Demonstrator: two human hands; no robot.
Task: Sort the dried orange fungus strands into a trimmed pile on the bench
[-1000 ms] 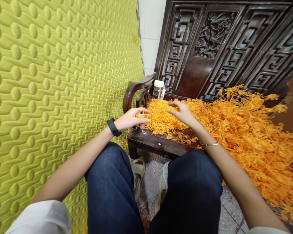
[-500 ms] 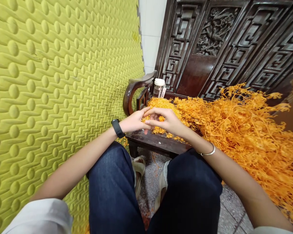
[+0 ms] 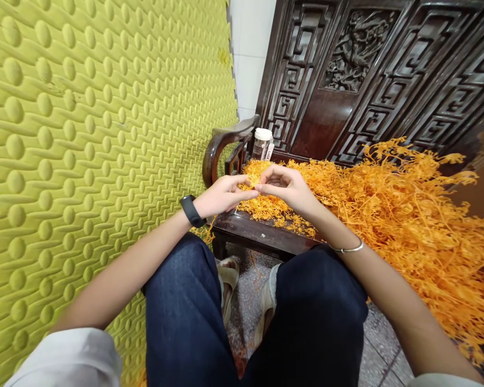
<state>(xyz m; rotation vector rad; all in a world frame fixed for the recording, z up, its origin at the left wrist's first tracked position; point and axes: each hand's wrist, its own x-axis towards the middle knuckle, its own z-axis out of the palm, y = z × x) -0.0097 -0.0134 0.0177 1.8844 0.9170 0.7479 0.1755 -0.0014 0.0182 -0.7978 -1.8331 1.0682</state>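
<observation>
My left hand point(image 3: 221, 194), with a black band at the wrist, meets my right hand point(image 3: 289, 188) above the dark wooden bench seat point(image 3: 262, 232). Between their fingertips is a small yellow-orange sprig point(image 3: 253, 181), and both hands pinch at it. It blends with the pile behind, so its full outline cannot be made out. Just below and behind the hands lies a heap of short orange sprigs point(image 3: 266, 210). To the right, near my right forearm with its silver bangle, spreads a large mass of orange frilly branches point(image 3: 411, 231).
A clear jar with a white lid point(image 3: 263, 141) stands at the seat's back, by the curved armrest point(image 3: 215, 156). The carved wooden backrest point(image 3: 310, 123) rises behind. A yellow-green padded wall point(image 3: 105, 107) runs along the left. Orange bits lie on the speckled floor point(image 3: 248, 279).
Both hands have lifted slightly and shifted, their fingertips now drawn apart a little instead of overlapping. A yellow-orange sprig shows between them. The heap below is more exposed.
</observation>
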